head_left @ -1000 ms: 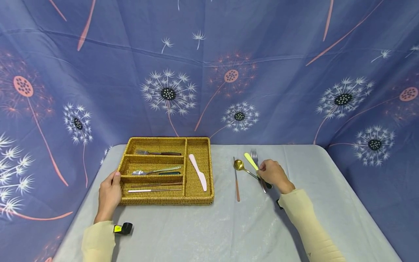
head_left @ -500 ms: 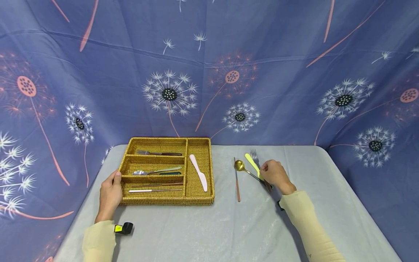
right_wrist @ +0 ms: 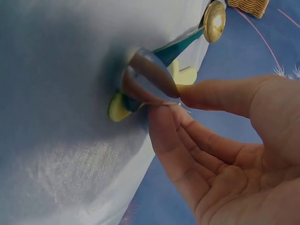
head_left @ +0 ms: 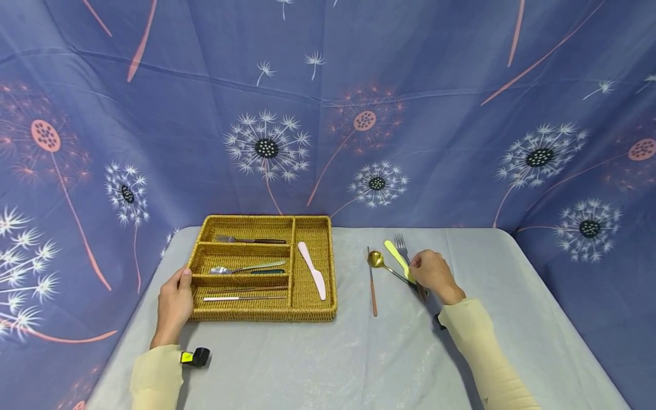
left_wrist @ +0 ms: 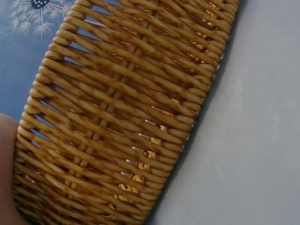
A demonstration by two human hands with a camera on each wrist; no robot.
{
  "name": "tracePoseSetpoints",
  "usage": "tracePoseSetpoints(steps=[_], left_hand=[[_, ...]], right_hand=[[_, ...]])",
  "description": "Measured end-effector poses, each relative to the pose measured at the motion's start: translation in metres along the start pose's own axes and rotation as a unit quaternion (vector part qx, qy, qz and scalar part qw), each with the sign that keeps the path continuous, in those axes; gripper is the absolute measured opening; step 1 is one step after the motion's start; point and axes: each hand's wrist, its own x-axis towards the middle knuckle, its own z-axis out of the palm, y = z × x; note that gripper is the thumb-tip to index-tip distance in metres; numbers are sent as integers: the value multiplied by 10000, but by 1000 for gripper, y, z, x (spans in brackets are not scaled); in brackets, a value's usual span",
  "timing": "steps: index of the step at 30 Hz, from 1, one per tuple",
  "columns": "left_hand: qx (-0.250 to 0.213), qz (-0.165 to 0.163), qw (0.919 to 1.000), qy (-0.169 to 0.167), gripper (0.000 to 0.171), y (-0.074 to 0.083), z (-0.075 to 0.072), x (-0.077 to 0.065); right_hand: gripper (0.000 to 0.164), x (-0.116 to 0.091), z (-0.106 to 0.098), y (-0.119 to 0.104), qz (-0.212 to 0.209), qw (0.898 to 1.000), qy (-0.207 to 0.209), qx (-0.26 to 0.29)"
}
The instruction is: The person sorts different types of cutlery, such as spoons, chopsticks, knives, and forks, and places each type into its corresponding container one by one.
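My right hand [head_left: 433, 276] pinches the shiny metal handle of a fork [head_left: 401, 246] between thumb and fingertips; in the right wrist view the handle's rounded end [right_wrist: 147, 77] shows close up. The fork's tines point away, towards the cloth wall. Beside and partly beneath it lie a yellow-green knife [head_left: 396, 252] and a gold spoon [head_left: 376, 259] with a dark green handle. My left hand [head_left: 174, 302] holds the left edge of a wicker cutlery tray [head_left: 312, 315], its thumb over the rim. The left wrist view is filled by the tray's woven side [left_wrist: 112, 112].
A brown-ended chopstick [head_left: 373, 285] lies between tray and pile. Inside the tray are a fork [head_left: 251, 240], spoons [head_left: 222, 270], chopsticks [head_left: 243, 298] and a pink knife [head_left: 312, 272], in separate compartments. A blue patterned cloth [head_left: 441, 171] hangs behind the table [head_left: 287, 364].
My right hand has shifted slightly to the right, and the fork's handle end has swung right and tilted in its pinch. My left hand stays on the tray.
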Motion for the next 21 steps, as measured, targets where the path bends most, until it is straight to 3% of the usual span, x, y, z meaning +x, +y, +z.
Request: tracePoseSetpoints(steps=[13, 21], left_hand=[[90, 111, 9998, 163, 63, -1, 1, -1], [64, 76, 9999, 90, 65, -1, 1, 0]], right_hand=[[12, -8, -8, 5, -152, 9995, 250, -122], [9, -18, -9, 10, 0, 9996, 291, -69]])
